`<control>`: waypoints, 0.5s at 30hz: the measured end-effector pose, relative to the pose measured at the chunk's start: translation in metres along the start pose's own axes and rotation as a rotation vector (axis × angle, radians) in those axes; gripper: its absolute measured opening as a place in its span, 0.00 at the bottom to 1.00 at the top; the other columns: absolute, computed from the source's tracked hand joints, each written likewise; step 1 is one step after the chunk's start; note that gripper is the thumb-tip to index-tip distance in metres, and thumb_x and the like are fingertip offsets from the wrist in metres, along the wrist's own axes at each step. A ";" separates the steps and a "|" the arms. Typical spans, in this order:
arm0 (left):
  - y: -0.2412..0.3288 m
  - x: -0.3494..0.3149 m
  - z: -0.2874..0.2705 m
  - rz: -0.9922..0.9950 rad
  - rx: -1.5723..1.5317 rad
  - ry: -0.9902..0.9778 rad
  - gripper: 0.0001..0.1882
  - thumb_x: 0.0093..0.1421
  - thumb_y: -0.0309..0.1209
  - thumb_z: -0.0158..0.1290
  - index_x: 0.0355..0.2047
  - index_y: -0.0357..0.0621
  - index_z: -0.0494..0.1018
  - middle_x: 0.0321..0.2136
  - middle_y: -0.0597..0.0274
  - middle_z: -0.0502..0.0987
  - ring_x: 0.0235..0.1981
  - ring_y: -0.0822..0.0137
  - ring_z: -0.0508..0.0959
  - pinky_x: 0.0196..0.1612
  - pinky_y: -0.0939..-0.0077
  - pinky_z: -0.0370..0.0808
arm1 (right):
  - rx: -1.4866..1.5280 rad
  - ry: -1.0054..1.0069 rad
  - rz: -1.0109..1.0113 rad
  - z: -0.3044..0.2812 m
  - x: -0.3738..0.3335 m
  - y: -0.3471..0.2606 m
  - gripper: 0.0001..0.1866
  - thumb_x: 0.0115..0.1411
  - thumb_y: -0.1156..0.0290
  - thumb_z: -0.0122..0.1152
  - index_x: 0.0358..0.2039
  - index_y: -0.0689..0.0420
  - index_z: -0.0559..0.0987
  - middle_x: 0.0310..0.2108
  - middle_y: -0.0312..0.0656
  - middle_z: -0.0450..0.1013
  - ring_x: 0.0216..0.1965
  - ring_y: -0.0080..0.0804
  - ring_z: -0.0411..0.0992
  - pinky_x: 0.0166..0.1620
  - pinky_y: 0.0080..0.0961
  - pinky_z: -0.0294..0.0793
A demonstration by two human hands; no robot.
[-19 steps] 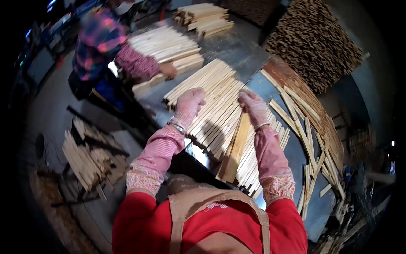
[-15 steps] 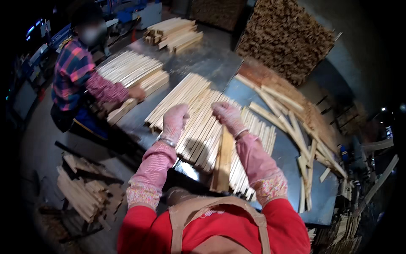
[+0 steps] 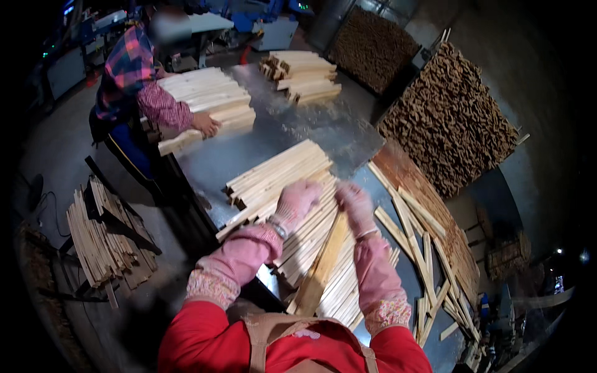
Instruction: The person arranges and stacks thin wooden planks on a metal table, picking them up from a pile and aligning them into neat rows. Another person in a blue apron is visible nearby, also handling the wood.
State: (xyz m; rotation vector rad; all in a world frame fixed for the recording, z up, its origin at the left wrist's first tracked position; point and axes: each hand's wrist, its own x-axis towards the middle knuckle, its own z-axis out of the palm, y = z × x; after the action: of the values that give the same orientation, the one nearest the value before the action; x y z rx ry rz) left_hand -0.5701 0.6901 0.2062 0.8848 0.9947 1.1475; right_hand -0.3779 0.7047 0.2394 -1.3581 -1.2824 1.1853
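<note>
Both my hands wear pale pink gloves, close together over a row of thin wooden strips on the metal-topped table. My left hand has its fingers curled above the row; what lies in them is hidden. A strip end sticks out to the left, beside my left wrist. My right hand is bent closed at the far end of a wider, darker board, which lies slantwise on top of the strips. I cannot see whether it grips the board or a strip.
A stacked bundle of strips lies just beyond my left hand. Loose offcuts are strewn on the right. At the far left, a co-worker's hand touches another stack. A rack of strips stands on the floor at left.
The view has turned, so the table's things sit differently in it. My hands have come closer together. A strip now juts out left of the row by my left wrist.
</note>
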 end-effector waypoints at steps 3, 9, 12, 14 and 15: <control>-0.002 -0.006 -0.013 -0.109 0.061 0.034 0.14 0.66 0.39 0.56 0.25 0.46 0.78 0.22 0.72 0.75 0.23 0.80 0.71 0.28 0.81 0.68 | 0.054 -0.078 0.080 0.004 0.007 0.021 0.13 0.67 0.60 0.71 0.41 0.58 0.84 0.26 0.33 0.78 0.25 0.20 0.71 0.28 0.20 0.71; -0.123 -0.017 -0.001 0.213 0.415 0.215 0.22 0.65 0.44 0.62 0.49 0.37 0.82 0.40 0.57 0.85 0.43 0.66 0.84 0.49 0.72 0.80 | -0.189 0.036 0.026 -0.028 -0.016 0.125 0.20 0.70 0.59 0.64 0.55 0.57 0.84 0.36 0.35 0.82 0.33 0.19 0.76 0.37 0.21 0.77; -0.192 -0.056 0.010 0.060 0.661 0.141 0.24 0.68 0.32 0.61 0.61 0.33 0.75 0.57 0.50 0.80 0.58 0.59 0.79 0.62 0.66 0.75 | -0.386 -0.179 0.116 -0.033 -0.076 0.158 0.28 0.68 0.50 0.60 0.57 0.58 0.83 0.48 0.51 0.84 0.49 0.42 0.82 0.57 0.34 0.78; -0.223 -0.089 0.048 0.092 0.622 0.163 0.24 0.65 0.29 0.63 0.61 0.34 0.76 0.55 0.50 0.80 0.54 0.61 0.80 0.60 0.68 0.76 | -0.407 -0.119 0.174 -0.076 -0.100 0.193 0.26 0.68 0.49 0.60 0.56 0.56 0.83 0.47 0.52 0.83 0.49 0.48 0.82 0.54 0.38 0.79; -0.203 -0.107 0.078 0.053 0.520 0.223 0.25 0.62 0.29 0.66 0.59 0.35 0.77 0.52 0.48 0.81 0.51 0.60 0.81 0.60 0.67 0.77 | -0.208 -0.046 0.295 -0.104 -0.112 0.190 0.27 0.66 0.49 0.61 0.56 0.56 0.83 0.47 0.52 0.84 0.48 0.52 0.82 0.53 0.39 0.80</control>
State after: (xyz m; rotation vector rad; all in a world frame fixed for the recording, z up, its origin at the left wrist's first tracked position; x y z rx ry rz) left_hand -0.4470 0.5412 0.0591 1.2148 1.4998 1.0628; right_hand -0.2484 0.5818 0.0734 -1.7265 -1.2970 1.3148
